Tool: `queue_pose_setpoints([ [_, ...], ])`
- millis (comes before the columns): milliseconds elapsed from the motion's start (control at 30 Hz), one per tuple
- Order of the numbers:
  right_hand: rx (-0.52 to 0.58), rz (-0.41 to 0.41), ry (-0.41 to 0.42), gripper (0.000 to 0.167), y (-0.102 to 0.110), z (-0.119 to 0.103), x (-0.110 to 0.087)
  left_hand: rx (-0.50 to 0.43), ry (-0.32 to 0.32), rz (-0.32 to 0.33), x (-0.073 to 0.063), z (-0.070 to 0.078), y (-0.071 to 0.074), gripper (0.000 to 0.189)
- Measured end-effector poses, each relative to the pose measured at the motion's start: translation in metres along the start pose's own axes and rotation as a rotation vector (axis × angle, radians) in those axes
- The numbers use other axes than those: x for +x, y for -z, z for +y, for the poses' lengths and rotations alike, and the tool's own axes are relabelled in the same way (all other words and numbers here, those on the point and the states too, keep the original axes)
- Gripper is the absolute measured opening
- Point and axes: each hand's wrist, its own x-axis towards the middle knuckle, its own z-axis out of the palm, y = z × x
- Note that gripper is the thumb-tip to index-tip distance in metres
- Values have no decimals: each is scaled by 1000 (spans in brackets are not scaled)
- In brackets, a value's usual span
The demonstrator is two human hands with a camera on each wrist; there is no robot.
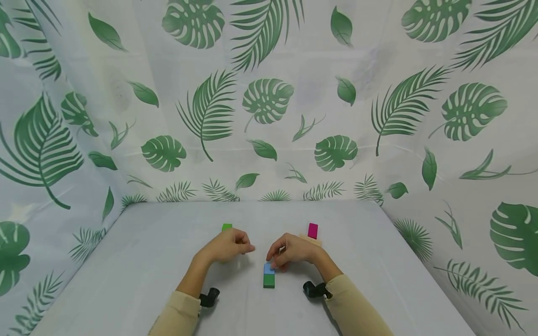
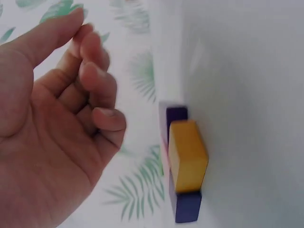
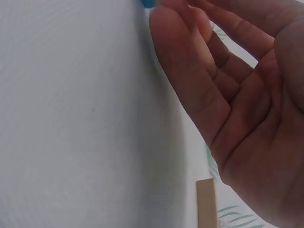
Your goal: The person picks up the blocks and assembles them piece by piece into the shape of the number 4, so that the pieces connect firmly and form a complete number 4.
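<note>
With its fingertips, my right hand (image 1: 294,249) pinches a light blue block (image 1: 268,269). That block is set against the far end of a green block (image 1: 269,281) on the white table; whether it lies flat or is slightly raised I cannot tell. At the top edge of the right wrist view only a corner of the blue block (image 3: 148,3) shows by the fingertips. My left hand (image 1: 230,246) hovers left of the pair, fingers loosely bent and holding nothing. Past it, in the left wrist view, are a yellow block (image 2: 188,156) and dark blue block (image 2: 188,207).
A bright green block (image 1: 227,227) lies behind the left hand. Beyond the right hand are a magenta block (image 1: 313,231) and a beige block (image 1: 314,241), partly hidden. A dark purple block (image 2: 177,114) adjoins the yellow one. Leaf-print curtains (image 1: 269,140) surround the table.
</note>
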Motion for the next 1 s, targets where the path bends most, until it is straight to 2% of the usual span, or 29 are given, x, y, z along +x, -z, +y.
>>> queue_pose_setpoints([
  [167,-67,-28,41,10,-1,-8,-2,-20,24,137,-2,-9,15,31],
  [333,-146,-72,80,8,-5,-17,-2,-88,45,249,-5,-21,25,33],
  [533,-213,-82,64,6,-9,-25,-2,-81,51,337,-7,-32,32,29],
  [667,-230,-79,55,7,-10,-29,-2,-68,58,337,-8,-36,36,24],
  [767,-241,-69,54,8,-11,-31,-2,-54,73,312,-10,-39,39,20],
  [1000,-246,-64,42,9,-13,-32,-2,-23,161,131,-20,-47,45,13],
])
